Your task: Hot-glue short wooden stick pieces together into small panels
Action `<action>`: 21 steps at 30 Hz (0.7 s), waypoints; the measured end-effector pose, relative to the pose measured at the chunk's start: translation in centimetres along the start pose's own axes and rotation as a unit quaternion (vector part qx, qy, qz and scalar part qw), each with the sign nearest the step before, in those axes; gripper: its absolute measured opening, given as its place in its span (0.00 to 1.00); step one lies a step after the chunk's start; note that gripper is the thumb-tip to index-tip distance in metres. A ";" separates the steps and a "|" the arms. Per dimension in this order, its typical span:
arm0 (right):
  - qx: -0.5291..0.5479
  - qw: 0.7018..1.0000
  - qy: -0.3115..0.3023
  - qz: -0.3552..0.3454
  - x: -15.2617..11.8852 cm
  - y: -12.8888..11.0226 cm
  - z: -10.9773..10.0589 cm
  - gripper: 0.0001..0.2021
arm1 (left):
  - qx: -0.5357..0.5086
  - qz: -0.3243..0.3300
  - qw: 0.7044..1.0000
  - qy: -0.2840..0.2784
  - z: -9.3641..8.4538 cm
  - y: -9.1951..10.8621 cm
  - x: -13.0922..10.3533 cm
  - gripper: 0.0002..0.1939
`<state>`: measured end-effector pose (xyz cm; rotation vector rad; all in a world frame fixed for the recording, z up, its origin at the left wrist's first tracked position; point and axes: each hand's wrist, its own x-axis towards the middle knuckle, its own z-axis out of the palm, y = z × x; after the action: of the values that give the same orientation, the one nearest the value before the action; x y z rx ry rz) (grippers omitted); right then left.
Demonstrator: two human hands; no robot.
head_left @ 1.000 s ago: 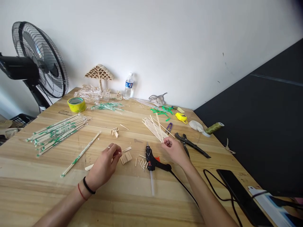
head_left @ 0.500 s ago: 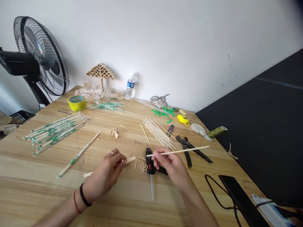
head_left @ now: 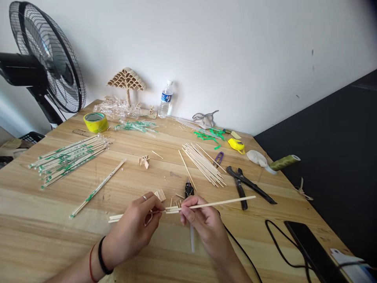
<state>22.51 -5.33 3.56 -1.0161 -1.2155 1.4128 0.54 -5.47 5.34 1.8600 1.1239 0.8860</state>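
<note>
My left hand (head_left: 137,224) is closed at the lower centre, its fingertips pinching thin wooden sticks near their ends. My right hand (head_left: 203,220) is closed on a long wooden stick (head_left: 229,201) that points right, with the ends of short sticks (head_left: 172,210) between the two hands. Behind my right hand lies a black glue gun (head_left: 189,189), partly hidden, with a clear glue stick (head_left: 192,239) showing below. A small raft of joined sticks (head_left: 160,195) lies just beyond my left fingertips. More pale sticks (head_left: 115,217) show left of my left hand.
Bare sticks (head_left: 203,165) lie beyond my right hand, beside black pliers (head_left: 250,184). Wrapped chopsticks (head_left: 70,157) and yellow tape (head_left: 96,122) are on the left. A bottle (head_left: 165,100) and a stick-built tree (head_left: 126,84) stand at the back. A phone (head_left: 309,251) and cable are at right.
My right hand has moved slightly down and left with the long stick, bringing it to my left hand. The small raft now shows beyond my left fingers. The view has shifted slightly.
</note>
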 end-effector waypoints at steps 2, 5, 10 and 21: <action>0.000 1.000 -0.001 -0.019 -0.1 0.3 0.2 0.09 | -0.001 0.006 1.000 0.006 0.1 0.0 -0.1 0.10; 0.000 0.999 -0.001 -0.038 -0.2 0.5 0.4 0.09 | 0.000 0.019 1.000 0.014 0.4 0.0 -0.2 0.11; 0.034 0.999 0.014 -0.031 -0.4 0.2 0.8 0.08 | -0.007 0.031 0.999 0.017 0.7 0.2 -0.4 0.10; 0.045 0.998 0.034 -0.010 -1.6 0.2 2.3 0.08 | 0.009 0.014 1.000 -0.008 0.3 0.9 -0.4 0.08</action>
<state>20.49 -7.35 3.73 -0.9795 -1.1009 1.3931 0.97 -6.14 5.94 1.8994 1.1012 0.8770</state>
